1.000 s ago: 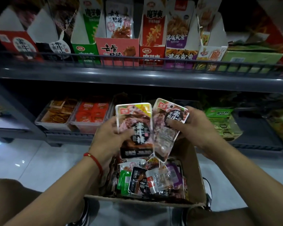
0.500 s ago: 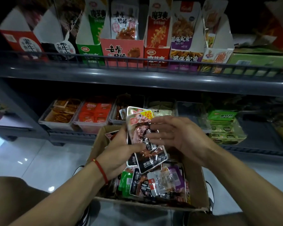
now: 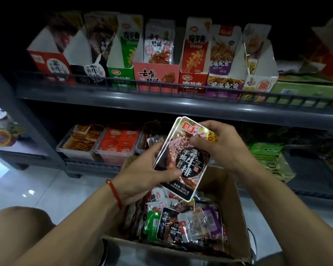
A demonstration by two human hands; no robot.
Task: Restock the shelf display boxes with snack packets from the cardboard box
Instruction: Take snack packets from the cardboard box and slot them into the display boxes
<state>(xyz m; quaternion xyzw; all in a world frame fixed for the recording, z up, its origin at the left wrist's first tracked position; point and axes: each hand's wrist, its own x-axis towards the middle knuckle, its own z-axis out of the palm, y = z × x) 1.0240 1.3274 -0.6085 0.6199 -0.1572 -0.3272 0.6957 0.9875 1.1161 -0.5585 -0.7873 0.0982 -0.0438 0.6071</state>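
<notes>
Two dark snack packets (image 3: 188,164) with a black round label are stacked together and held above the open cardboard box (image 3: 231,204). My left hand (image 3: 144,175) grips their lower left edge, thumb across the front. My right hand (image 3: 217,144) pinches their upper right corner. The box holds several loose mixed packets (image 3: 183,223). On the upper shelf stands a row of display boxes: a red one (image 3: 52,64) and a black one (image 3: 92,68) at the left carry the same round label.
A wire rail (image 3: 161,87) runs along the front of the upper shelf. Clear plastic tubs (image 3: 115,144) of snacks sit on the lower shelf behind the box, green packets (image 3: 267,150) to the right. My knees frame the box over a glossy white floor (image 3: 37,189).
The two packets, held apart one second ago, have been brought together into one stack and lifted a little. The view has tilted up toward the shelf.
</notes>
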